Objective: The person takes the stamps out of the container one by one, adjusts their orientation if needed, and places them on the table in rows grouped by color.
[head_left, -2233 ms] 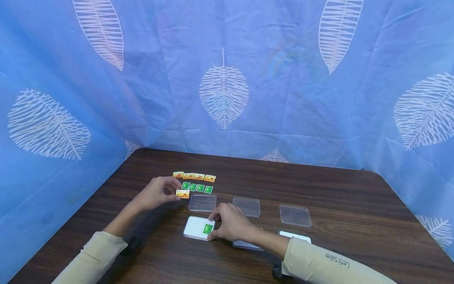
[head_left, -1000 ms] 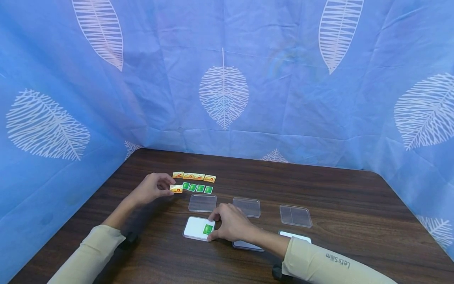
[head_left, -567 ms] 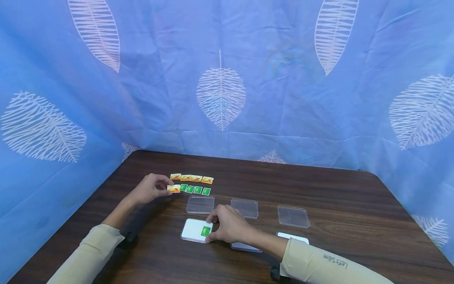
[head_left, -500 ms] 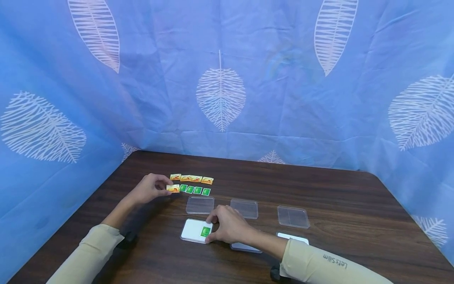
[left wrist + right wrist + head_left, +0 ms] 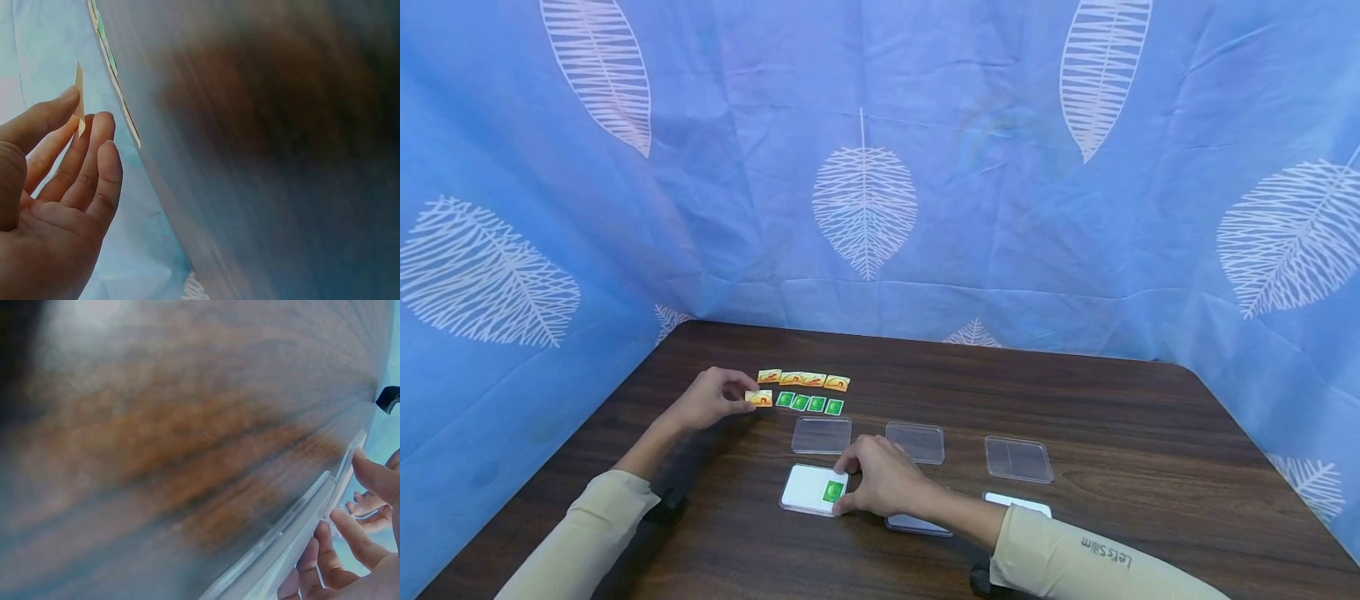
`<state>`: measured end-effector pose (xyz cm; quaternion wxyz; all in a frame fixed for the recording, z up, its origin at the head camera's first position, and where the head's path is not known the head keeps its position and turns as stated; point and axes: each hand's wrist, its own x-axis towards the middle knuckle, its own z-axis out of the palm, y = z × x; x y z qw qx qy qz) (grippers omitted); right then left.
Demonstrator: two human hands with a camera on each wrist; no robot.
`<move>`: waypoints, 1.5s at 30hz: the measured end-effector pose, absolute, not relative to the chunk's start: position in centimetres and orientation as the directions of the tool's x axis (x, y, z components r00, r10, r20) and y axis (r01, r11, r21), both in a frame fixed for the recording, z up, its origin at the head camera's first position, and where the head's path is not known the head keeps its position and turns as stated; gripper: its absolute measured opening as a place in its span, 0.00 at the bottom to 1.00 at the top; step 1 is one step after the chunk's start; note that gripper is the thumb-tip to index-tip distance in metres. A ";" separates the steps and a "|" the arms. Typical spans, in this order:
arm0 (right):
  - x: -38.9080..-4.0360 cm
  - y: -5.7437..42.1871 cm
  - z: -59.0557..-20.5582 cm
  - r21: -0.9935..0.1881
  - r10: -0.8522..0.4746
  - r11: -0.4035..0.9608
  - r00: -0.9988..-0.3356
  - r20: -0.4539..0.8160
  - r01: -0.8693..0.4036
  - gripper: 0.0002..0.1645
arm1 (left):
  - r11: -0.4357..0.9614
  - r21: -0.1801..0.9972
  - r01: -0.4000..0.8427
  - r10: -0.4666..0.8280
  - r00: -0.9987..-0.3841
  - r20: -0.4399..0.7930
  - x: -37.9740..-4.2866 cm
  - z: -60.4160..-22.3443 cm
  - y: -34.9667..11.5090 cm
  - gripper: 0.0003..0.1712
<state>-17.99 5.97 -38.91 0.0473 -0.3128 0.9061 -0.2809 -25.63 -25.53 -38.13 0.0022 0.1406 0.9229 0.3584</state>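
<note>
A blue cloth printed with pale leaves (image 5: 864, 208) hangs behind and to both sides of a dark wood-grain surface (image 5: 1120, 417); on it, toward the far left, lies a row of orange cards (image 5: 805, 380) with a row of small green cards (image 5: 809, 403) just in front of it. The left hand (image 5: 711, 398) pinches one more orange card (image 5: 759, 398) between thumb and fingertips at the left end of the green row, just above the surface or barely touching it (the head view cannot settle which); the left wrist view shows that card edge-on between the fingertips (image 5: 80, 115).

Nearer the person, three clear lids (image 5: 914, 442) lie side by side, well apart from one another; in front of them sit shallow white trays, the leftmost white tray (image 5: 801, 488) carrying a single green card (image 5: 832, 492) at its right edge. The right hand (image 5: 880, 477) rests there with fingers curled round the tray's right rim, a fingertip beside that green card; the right wrist view shows the fingers (image 5: 359, 534) against the clear plastic edge.

The held card looks thin, light and slightly bendable, probably slick-faced; a light pinch across its short edges seems best, since flat on the wood it would be hard to lift without sliding it or catching an edge with a nail.
</note>
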 end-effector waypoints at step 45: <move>-17.9 6.0 -38.6 -0.561 -0.603 0.628 -0.793 0.085 -0.539 0.24 | 0.695 0.680 0.232 0.224 -0.969 0.102 -28.2 -38.6 -27.3 0.11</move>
